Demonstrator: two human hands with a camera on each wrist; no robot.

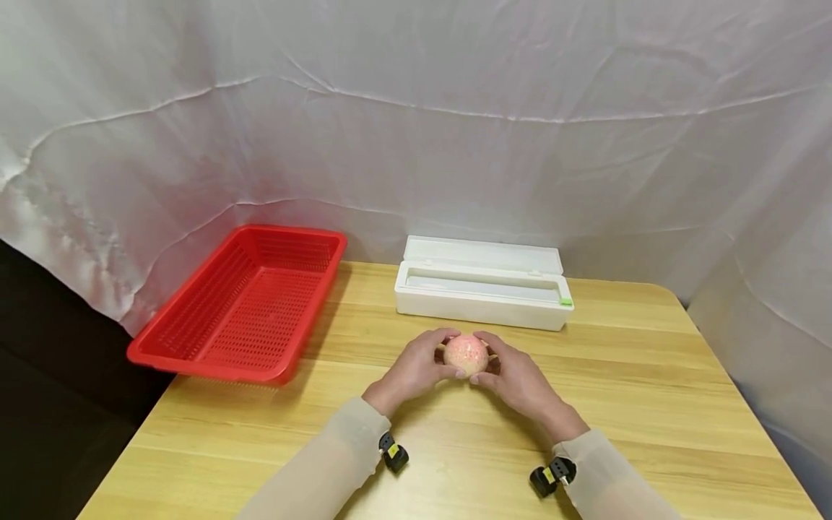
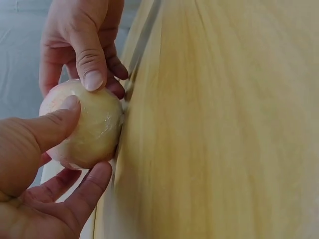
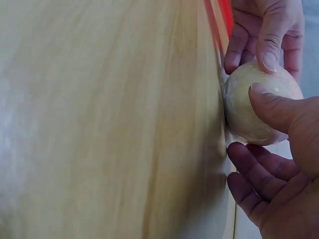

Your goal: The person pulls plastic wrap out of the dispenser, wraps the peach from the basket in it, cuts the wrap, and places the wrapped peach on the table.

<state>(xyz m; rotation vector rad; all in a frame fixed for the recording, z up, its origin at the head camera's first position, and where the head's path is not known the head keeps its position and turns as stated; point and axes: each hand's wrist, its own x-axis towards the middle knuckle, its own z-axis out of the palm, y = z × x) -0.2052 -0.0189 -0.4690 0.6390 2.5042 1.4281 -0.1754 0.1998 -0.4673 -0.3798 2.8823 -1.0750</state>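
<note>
- A round pale fruit, blotched pink and yellowish and glossy as if wrapped in clear film, sits on the wooden table between the two hands, touching the tabletop.
- The left hand cups the fruit from its own side: the thumb lies over the top and the fingers curl round the underside and far side, so the hand is closed round the fruit.
- The right hand mirrors it from the other side, thumb pressed on the upper surface and fingers curved beneath and behind; it too grips the fruit.
- In the left wrist view the fruit shows between the left thumb in the foreground and the right hand's thumb pressing from above, with the fruit's edge against the table.
- In the right wrist view the fruit lies under the right thumb, with the left hand's fingers on its far side.
- Both forearms wear pale beige sleeves; a small black device is strapped at each wrist.
- Just beyond the hands stands a long white box with its lid raised and a small green tab at its right end.
- Beyond and to the left of the left hand, well apart from it, a red perforated basket rests on the table's left edge, overhanging it slightly.
- A creased white sheet hangs behind the table.
</note>
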